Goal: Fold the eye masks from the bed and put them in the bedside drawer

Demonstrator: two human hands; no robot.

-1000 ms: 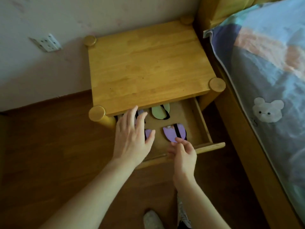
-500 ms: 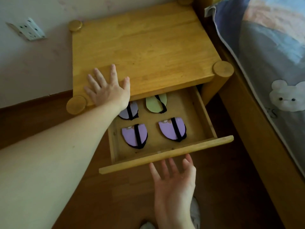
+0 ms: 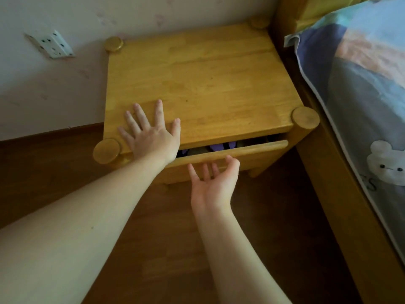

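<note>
The wooden bedside table stands by the wall, its drawer almost pushed in, leaving a narrow gap. Through the gap I see slivers of the folded purple eye masks; the others are hidden. My left hand lies flat, fingers spread, on the table's front left corner. My right hand is palm up with its fingertips against the drawer front, holding nothing.
The bed with a blue patterned cover and a white bear print runs along the right, its wooden frame close to the table. A wall socket sits at the left. Dark wooden floor lies below.
The drawer has slid from wide open to nearly closed, pushed by my right hand. My left hand left the drawer and rests on the tabletop. The masks are now mostly hidden.
</note>
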